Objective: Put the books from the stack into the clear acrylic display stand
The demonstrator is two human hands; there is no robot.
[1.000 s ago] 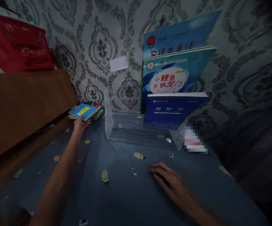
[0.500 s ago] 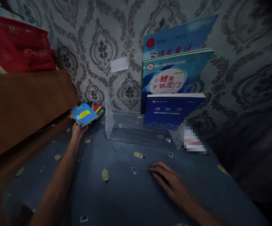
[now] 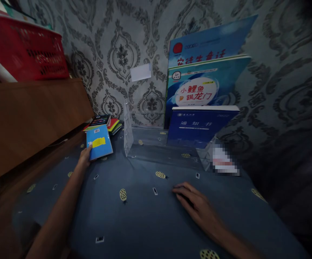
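Note:
My left hand grips a blue book with a yellow patch by its lower left edge, the thumb on top of the cover. Just behind it lies a pile of books with red, yellow and dark covers. My right hand rests on the blue tablecloth, fingers stretched out loosely, holding nothing. Beyond it stands a clear plastic rack. In the rack's right part a dark blue booklet, a teal book and a taller blue book lean in tiers.
A red basket sits on a brown wooden cabinet at the left. A white paper is at the rack's upper left, before the patterned wall. A blurred-out white item lies right of the rack.
My left hand has drawn the blue book toward me, off the pile, and turned it more upright, uncovering a dark-covered book. My right hand stays about where it was.

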